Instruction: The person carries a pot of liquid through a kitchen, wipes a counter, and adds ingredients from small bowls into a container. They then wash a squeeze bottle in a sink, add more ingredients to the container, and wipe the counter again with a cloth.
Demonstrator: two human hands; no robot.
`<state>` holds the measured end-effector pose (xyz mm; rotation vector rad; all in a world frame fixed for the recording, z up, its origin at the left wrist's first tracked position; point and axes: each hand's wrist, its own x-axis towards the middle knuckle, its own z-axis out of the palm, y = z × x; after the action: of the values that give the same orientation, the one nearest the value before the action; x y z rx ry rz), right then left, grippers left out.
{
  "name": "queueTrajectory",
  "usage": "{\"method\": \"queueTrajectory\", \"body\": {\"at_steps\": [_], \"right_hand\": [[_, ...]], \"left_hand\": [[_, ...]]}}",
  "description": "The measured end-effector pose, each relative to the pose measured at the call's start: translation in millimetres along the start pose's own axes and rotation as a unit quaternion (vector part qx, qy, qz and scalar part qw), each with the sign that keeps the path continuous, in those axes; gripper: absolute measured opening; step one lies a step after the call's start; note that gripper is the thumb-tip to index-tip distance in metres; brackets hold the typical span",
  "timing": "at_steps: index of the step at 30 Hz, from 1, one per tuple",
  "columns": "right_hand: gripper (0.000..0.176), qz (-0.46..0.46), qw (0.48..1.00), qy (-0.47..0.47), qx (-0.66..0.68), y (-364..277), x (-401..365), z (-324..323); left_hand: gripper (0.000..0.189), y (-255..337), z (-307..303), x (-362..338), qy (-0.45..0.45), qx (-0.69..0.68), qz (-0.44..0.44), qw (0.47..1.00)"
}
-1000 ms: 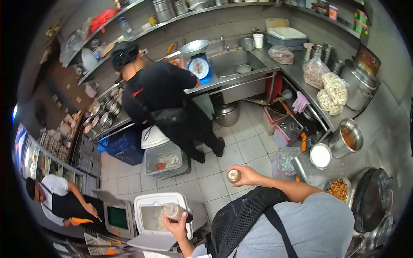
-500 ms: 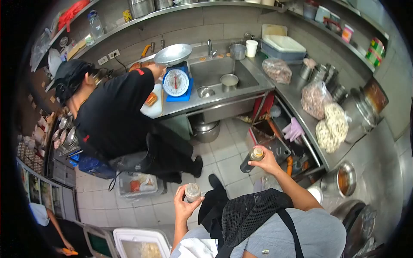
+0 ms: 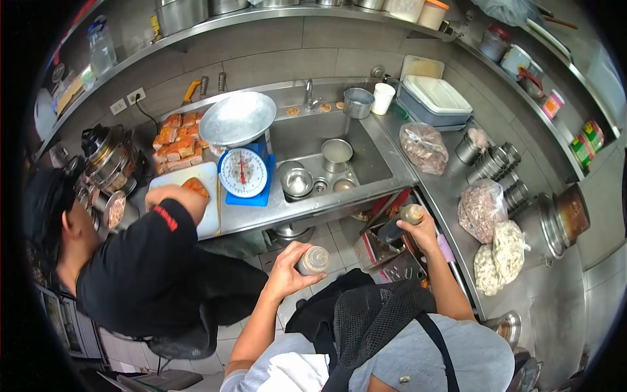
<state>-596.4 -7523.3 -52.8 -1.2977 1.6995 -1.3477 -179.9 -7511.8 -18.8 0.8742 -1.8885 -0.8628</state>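
Observation:
My left hand [image 3: 287, 269] is wrapped round a clear bottle [image 3: 314, 261] with a pale, round top, in front of my body. What the bottle contains is hard to make out. Out to the right, my right hand [image 3: 422, 233] grips a dark bottle [image 3: 391, 232] with a yellowish cap, tilted and near the counter's front edge. Ahead of both hands lies the steel sink [image 3: 379, 166]. A metal pot [image 3: 337, 154] holding cloudy liquid and a steel bowl [image 3: 297, 182] are in it.
To the left, a co-worker [image 3: 137, 274] in black bends over a cutting board [image 3: 210, 219] with meat. A blue scale [image 3: 243, 172] bearing a metal pan [image 3: 238, 117] stands beside the sink. Plastic bags of food [image 3: 483, 210] and steel pots [image 3: 552, 225] line the right counter.
My view has moved closer to the sink and scale, both bottles still in my hands. The co-worker's arm has gone from the scale pan down to the cutting board.

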Motion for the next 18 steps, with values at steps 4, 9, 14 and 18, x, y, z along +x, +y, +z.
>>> {"method": "queueTrajectory", "body": {"at_steps": [4, 9, 14, 18], "right_hand": [[0.045, -0.014, 1.0, 0.023, -0.002, -1.8, 114.3, 0.6], [0.053, -0.048, 0.995, 0.069, -0.049, 48.0, 299.0, 2.1], [0.062, -0.078, 0.989, 0.082, -0.098, 102.2, 458.9, 12.1], [0.07, -0.079, 0.988, 0.072, -0.111, 142.8, 533.5, 23.4]], "left_hand": [[0.057, -40.7, 17.9, 64.5, 0.046, 0.009, -0.029, 0.998], [0.054, -102.5, 42.2, 146.8, 0.112, 0.055, -0.093, 0.988], [0.056, -150.9, 59.7, 237.3, 0.169, 0.095, -0.16, 0.968], [0.057, -178.7, 71.5, 300.9, 0.223, 0.085, -0.193, 0.952]]}}
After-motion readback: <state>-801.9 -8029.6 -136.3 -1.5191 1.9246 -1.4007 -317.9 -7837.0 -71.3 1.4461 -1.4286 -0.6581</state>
